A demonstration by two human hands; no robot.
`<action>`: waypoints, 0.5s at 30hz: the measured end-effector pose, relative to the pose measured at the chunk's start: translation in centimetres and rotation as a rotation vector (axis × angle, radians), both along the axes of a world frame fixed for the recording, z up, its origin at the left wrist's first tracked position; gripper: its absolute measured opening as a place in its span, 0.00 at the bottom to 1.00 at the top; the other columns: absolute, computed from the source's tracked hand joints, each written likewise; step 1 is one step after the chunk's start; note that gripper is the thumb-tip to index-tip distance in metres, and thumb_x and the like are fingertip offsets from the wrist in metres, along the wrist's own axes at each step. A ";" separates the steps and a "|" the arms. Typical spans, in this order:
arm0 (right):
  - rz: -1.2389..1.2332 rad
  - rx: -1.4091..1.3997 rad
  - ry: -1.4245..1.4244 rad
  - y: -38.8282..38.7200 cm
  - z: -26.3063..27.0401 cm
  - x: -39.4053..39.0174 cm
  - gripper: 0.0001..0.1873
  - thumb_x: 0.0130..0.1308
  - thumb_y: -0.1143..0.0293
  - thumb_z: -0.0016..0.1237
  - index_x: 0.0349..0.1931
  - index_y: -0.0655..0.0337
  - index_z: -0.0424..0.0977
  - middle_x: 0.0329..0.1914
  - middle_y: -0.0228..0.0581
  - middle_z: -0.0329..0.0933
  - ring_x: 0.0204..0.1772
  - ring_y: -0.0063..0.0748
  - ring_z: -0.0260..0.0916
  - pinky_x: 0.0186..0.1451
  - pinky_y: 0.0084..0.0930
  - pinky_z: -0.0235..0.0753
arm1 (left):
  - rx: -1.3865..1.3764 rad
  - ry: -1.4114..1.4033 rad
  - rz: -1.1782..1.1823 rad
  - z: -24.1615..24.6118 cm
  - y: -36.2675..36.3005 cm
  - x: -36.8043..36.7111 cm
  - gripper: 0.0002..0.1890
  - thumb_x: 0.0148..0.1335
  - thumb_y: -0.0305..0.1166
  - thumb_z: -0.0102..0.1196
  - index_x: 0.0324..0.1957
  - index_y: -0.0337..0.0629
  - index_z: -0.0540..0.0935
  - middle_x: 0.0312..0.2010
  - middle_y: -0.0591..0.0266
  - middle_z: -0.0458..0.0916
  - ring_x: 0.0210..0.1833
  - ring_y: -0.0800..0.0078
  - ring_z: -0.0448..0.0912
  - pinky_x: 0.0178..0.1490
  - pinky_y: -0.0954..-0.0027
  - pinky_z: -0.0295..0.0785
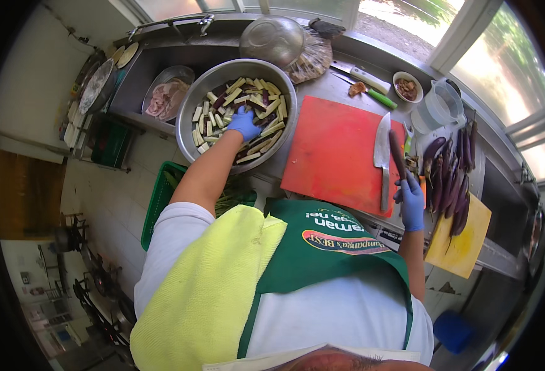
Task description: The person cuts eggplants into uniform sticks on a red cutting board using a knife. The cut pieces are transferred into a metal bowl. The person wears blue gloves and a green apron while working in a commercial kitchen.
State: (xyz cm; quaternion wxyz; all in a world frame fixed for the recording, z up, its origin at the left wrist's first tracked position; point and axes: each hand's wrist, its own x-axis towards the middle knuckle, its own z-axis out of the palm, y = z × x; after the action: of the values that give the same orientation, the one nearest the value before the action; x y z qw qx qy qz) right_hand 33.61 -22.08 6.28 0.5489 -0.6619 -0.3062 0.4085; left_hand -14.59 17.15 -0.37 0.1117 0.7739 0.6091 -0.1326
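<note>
My left hand [244, 124], in a blue glove, reaches into a large metal basin [188, 134] at the left of the counter. Cut eggplant strips [263, 134] with pale flesh and purple skin fill much of it. The glove touches the strips; whether its fingers grip any is hidden. In my gloved right hand [411, 201] is a whole eggplant [397, 153], held by one end and pointing away from me. A chef's knife [382, 143] lies on the red cutting board [328, 148], just left of that eggplant.
Whole eggplants [449, 181] are piled at right, partly over a yellow board [462, 241]. Behind the red board lie a white-handled knife [370, 79] and a green-handled knife [381, 98]. A bowl [408, 86] and plastic pitcher [437, 106] stand near the window. Raw meat [166, 98] sits in the sink.
</note>
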 end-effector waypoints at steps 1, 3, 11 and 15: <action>0.017 -0.007 0.000 -0.3 0.2 -0.6 0.23 0.85 0.68 0.48 0.76 0.61 0.72 0.43 0.32 0.83 0.29 0.15 0.74 0.33 0.17 0.76 | -0.006 -0.027 -0.042 0.6 0.8 -0.2 0.47 0.61 0.61 0.67 0.76 0.45 0.74 0.77 0.37 0.67 0.77 0.37 0.69 0.77 0.48 0.70; 0.027 -0.028 0.040 -1.0 -0.6 -1.3 0.21 0.85 0.69 0.47 0.74 0.64 0.74 0.43 0.34 0.83 0.30 0.17 0.75 0.33 0.18 0.77 | -0.020 -0.080 -0.113 2.3 2.4 -1.2 0.43 0.62 0.59 0.67 0.72 0.41 0.79 0.70 0.37 0.78 0.72 0.41 0.76 0.75 0.53 0.72; 0.062 -0.066 0.086 -1.8 -0.6 -2.6 0.22 0.85 0.68 0.46 0.73 0.67 0.74 0.42 0.34 0.83 0.29 0.17 0.75 0.34 0.18 0.77 | 0.259 -0.313 -0.248 9.7 2.9 -0.4 0.22 0.71 0.49 0.64 0.62 0.55 0.89 0.63 0.50 0.85 0.62 0.50 0.83 0.68 0.54 0.78; 0.070 -0.054 0.090 -1.8 -1.0 -2.7 0.22 0.85 0.69 0.47 0.72 0.68 0.74 0.41 0.34 0.83 0.29 0.16 0.74 0.34 0.18 0.76 | 0.168 -0.179 -0.378 5.2 0.4 -1.5 0.33 0.69 0.59 0.63 0.74 0.64 0.79 0.79 0.53 0.69 0.81 0.42 0.65 0.82 0.49 0.63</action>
State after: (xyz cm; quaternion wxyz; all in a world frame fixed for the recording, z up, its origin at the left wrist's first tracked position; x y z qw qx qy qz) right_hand 30.96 -23.85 5.23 0.5294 -0.6463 -0.2931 0.4649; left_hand -16.14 17.56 4.83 0.0736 0.8895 0.4498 -0.0309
